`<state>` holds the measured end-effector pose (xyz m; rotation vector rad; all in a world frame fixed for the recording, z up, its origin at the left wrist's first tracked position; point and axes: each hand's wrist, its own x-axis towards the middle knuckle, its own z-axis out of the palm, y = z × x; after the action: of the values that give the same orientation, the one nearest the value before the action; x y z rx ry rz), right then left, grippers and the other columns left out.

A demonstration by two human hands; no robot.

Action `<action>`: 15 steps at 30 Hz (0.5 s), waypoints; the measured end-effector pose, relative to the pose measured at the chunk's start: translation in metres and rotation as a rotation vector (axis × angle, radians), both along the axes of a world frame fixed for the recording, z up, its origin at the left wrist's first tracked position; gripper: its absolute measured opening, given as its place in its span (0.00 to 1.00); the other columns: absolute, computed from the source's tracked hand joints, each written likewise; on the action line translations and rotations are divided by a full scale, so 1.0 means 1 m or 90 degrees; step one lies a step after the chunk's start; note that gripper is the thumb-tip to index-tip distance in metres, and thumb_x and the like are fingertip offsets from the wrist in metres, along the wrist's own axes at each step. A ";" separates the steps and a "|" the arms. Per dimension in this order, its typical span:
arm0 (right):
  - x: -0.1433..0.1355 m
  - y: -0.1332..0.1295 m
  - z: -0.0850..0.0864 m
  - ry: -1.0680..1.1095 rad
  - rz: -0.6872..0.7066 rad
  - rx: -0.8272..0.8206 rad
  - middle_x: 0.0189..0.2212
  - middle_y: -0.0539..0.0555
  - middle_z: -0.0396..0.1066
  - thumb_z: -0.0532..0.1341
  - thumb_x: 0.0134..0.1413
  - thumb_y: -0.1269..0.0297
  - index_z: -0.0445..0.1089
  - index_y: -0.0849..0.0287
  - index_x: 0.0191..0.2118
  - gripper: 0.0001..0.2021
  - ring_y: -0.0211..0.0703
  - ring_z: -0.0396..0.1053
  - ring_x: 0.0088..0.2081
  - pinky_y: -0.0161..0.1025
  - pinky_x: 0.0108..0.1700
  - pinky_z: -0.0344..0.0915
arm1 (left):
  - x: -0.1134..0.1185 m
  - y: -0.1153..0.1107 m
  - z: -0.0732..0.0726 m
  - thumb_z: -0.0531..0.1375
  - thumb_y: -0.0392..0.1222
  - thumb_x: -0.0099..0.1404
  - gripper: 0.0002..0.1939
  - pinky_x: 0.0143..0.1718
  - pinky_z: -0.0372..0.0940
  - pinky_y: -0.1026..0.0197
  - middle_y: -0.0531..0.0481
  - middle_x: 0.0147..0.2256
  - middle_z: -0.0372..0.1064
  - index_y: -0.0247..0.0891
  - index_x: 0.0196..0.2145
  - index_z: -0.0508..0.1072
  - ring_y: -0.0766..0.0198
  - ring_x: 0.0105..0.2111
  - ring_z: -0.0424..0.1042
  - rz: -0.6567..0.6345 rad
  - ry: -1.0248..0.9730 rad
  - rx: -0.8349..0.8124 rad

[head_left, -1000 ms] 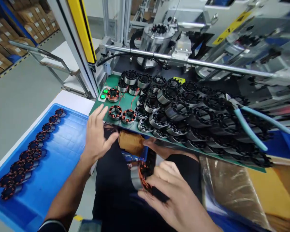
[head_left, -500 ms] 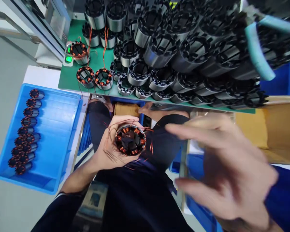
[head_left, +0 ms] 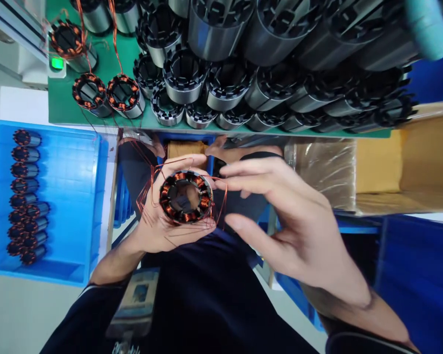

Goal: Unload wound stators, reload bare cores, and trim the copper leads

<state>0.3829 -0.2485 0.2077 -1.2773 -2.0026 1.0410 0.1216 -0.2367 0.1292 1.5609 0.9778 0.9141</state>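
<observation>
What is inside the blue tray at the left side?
Inside the tray, copper-wound rings lie on their sides toward the left. What is directly beneath them is covered, so it cannot be seen.

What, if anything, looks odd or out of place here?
Nothing looks spilled or clearly damaged. Only the loose copper wires look untidy, splaying around the wound ring in the left hand; the rings in the blue tray show no such long ends.
</observation>
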 end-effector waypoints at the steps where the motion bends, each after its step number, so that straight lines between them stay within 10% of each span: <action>1: -0.001 0.000 -0.002 -0.020 -0.003 0.033 0.73 0.66 0.84 0.75 0.81 0.57 0.86 0.44 0.73 0.21 0.72 0.84 0.72 0.71 0.75 0.83 | 0.004 0.002 0.002 0.89 0.79 0.63 0.56 0.67 0.87 0.42 0.36 0.69 0.84 0.44 0.73 0.79 0.34 0.68 0.88 -0.001 0.013 -0.012; 5: -0.008 -0.003 -0.006 -0.013 0.049 0.094 0.73 0.66 0.85 0.79 0.77 0.57 0.78 0.48 0.81 0.33 0.72 0.85 0.71 0.69 0.74 0.85 | 0.012 0.001 0.009 0.93 0.72 0.60 0.53 0.73 0.85 0.37 0.36 0.68 0.84 0.44 0.70 0.82 0.32 0.73 0.85 0.040 -0.026 -0.037; 15: -0.017 -0.016 -0.002 -0.022 0.003 0.112 0.48 0.53 0.92 0.74 0.79 0.77 0.86 0.46 0.66 0.21 0.53 0.90 0.45 0.50 0.52 0.85 | -0.014 -0.025 -0.007 0.91 0.53 0.71 0.46 0.67 0.88 0.48 0.39 0.66 0.88 0.49 0.80 0.82 0.43 0.66 0.90 0.050 -0.240 0.028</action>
<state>0.3660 -0.2649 0.2061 -1.2053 -2.0733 0.8292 0.1081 -0.2615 0.1220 1.3288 0.7562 1.2393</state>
